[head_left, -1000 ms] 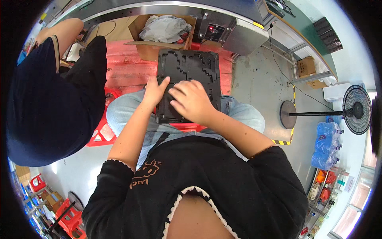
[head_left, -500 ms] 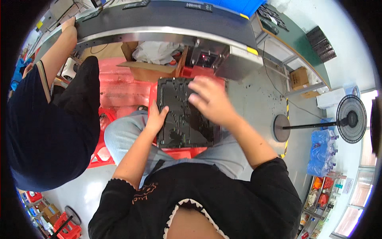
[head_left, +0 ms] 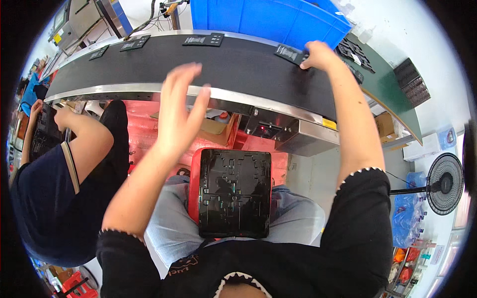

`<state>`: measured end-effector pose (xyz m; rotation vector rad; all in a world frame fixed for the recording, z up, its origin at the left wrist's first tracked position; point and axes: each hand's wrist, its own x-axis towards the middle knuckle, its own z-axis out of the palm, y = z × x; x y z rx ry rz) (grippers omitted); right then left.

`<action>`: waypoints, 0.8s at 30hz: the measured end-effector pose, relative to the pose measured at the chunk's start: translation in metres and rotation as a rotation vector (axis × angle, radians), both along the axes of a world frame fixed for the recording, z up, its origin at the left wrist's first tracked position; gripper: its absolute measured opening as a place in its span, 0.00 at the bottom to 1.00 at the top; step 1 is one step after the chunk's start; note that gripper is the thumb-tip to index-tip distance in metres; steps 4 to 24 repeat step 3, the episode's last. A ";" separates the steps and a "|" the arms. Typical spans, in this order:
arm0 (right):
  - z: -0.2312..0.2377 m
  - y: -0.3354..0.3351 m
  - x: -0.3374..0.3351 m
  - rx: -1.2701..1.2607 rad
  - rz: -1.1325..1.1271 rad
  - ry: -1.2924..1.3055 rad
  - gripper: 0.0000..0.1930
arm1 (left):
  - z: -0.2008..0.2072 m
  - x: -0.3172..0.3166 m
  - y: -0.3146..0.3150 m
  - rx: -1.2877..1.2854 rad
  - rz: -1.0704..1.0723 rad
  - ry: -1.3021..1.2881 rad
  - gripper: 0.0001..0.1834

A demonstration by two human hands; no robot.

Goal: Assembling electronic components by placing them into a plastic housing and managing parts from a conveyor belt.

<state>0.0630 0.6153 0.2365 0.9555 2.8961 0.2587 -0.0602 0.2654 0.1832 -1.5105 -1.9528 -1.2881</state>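
At the right end of the black conveyor belt (head_left: pixel 248 74), my right hand (head_left: pixel 320 55) has its thumb and fingers closed on the end of a flat black printed piece (head_left: pixel 288 53). The piece still lies on or just over the belt; I cannot tell which. My left hand (head_left: pixel 180 107) hovers over the belt's near edge, fingers spread, holding nothing. A black moulded tray (head_left: pixel 234 193) with shaped recesses rests on a red stool (head_left: pixel 195 184) between my knees, touched by neither hand. More flat black printed pieces (head_left: pixel 202 39) lie along the belt to the left.
Behind the belt stands a large blue bin (head_left: pixel 268 22). To the right is a green table (head_left: pixel 382 84) with black trays. A cardboard box (head_left: pixel 221 131) sits under the belt. A co-worker (head_left: pixel 54 198) sits at my left, holding a black tray. A fan (head_left: pixel 442 183) stands far right.
Both hands have left the tray and reached forward. My right hand has taken hold of a piece on the belt. The tray now lies on the stool; the co-worker's arm has drawn back from the belt.
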 end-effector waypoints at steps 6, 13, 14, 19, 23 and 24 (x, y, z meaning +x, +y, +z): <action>0.020 -0.020 0.012 0.018 -0.069 0.095 0.18 | 0.010 -0.037 0.075 -0.037 0.319 0.063 0.35; 0.020 -0.020 0.012 0.018 -0.069 0.095 0.18 | 0.010 -0.037 0.075 -0.037 0.319 0.063 0.35; 0.020 -0.020 0.012 0.018 -0.069 0.095 0.18 | 0.010 -0.037 0.075 -0.037 0.319 0.063 0.35; 0.020 -0.020 0.012 0.018 -0.069 0.095 0.18 | 0.010 -0.037 0.075 -0.037 0.319 0.063 0.35; 0.020 -0.020 0.012 0.018 -0.069 0.095 0.18 | 0.010 -0.037 0.075 -0.037 0.319 0.063 0.35; 0.020 -0.020 0.012 0.018 -0.069 0.095 0.18 | 0.010 -0.037 0.075 -0.037 0.319 0.063 0.35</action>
